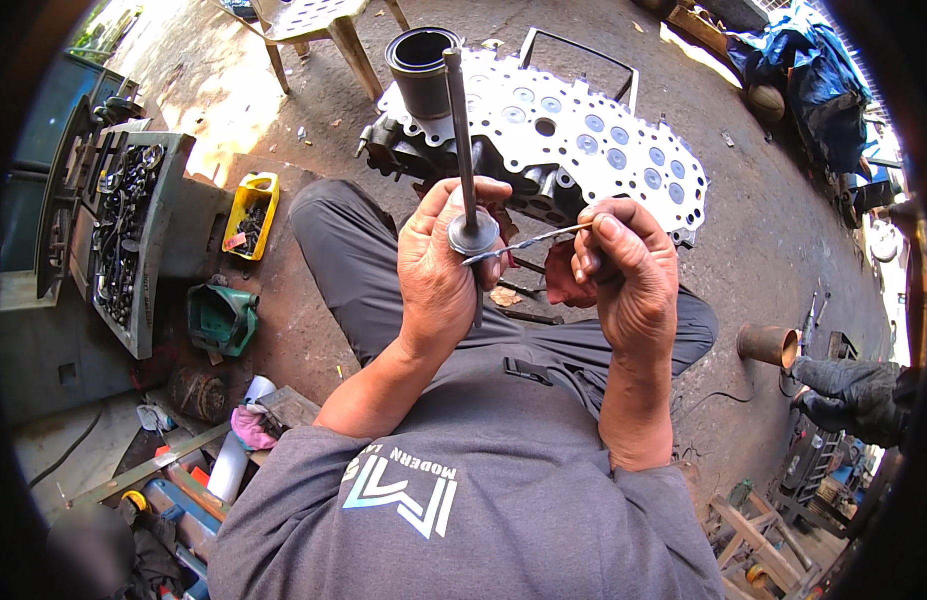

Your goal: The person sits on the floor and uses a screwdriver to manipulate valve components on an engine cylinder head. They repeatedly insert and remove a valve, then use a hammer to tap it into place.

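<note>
My left hand [431, 285] is closed around an engine valve [462, 140], its long stem pointing up and its round head resting by the fingers. A thin twisted metal rod [529, 243], like a slim drill bit or twisted wire, runs from beside the valve head to my right hand [639, 285]. My right thumb and fingers pinch its far end. Below the left hand a narrow dark rod end sticks out; what it belongs to is hidden. Ahead of my knees lies a pale cylinder head [544, 125] with round valve faces and many holes.
A dark cylindrical sleeve [424, 80] stands on the cylinder head's left end. To the left are a tray of metal parts [129, 230], a yellow container [252, 215] and a green one [222, 320]. A rusty cylinder [769, 346] lies at right, beside another person's leg [849, 385].
</note>
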Tool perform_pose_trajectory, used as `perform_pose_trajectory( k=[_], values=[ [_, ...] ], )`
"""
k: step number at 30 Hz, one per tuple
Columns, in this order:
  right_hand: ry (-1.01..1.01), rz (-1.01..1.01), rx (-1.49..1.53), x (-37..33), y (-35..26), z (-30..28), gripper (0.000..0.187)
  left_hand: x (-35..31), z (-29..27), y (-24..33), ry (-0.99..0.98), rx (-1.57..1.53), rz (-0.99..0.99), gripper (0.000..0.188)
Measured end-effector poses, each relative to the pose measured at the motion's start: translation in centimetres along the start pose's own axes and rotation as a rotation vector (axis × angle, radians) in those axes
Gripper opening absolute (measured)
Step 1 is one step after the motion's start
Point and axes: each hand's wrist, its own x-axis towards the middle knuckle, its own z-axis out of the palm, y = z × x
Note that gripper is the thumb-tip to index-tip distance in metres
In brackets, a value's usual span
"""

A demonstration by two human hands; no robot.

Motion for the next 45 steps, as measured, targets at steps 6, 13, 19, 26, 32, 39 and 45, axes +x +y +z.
perform_pose_trajectory(
  k=[6,13,19,26,32,39,45],
  values=[
    [0.008,0.028,-0.039,0.1,0.4,-0.1,0.019,-0.1,0.1,0.0,-0.024,0.002,0.007,0.034],
    [0.043,0.031,-0.06,0.1,0.6,-0.1,0.019,-0.2,0.1,-0.1,-0.048,0.012,-0.01,0.033],
    [0.036,0.027,-0.052,0.1,0.7,-0.2,0.018,-0.2,0.1,-0.2,-0.057,0.004,-0.02,0.033],
    [0.045,0.039,-0.072,0.2,0.8,-0.4,0.02,-0.1,0.1,-0.3,-0.051,0.018,-0.027,0.033],
    [0.032,0.051,-0.089,0.4,1.0,-0.5,0.02,-0.1,0.0,-0.4,-0.071,0.007,-0.029,0.034],
    [0.053,0.045,-0.1,0.7,0.6,-0.8,0.02,0.4,-0.5,-0.5,-0.042,0.03,-0.008,0.035],
    [0.135,-0.278,-0.438,4.6,-2.3,1.1,0.016,1.8,-2.7,0.9,0.099,0.039,0.082,0.036]
  ],
)
